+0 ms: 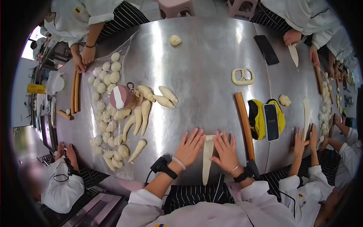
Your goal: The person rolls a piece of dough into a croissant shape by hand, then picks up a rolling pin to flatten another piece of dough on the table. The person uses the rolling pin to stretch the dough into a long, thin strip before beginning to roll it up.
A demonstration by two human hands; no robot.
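At the steel table (pixel 204 68), our left hand (pixel 189 146) lay flat and open, fingers spread, just left of the tapered dough strip (pixel 207 159); our right hand (pixel 225 152) pressed open-palmed on the strip's right edge. Even, light pressure seemed best for rolling. Far left of the strip, a plastic sheet (pixel 99 113) held dough balls (pixel 109 73).

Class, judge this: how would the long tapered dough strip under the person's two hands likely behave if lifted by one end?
The dough strip would probably droop and stretch: it lies flat and thin on the steel table. The narrow tail likely tears first. Left hand and right hand press its wide end.
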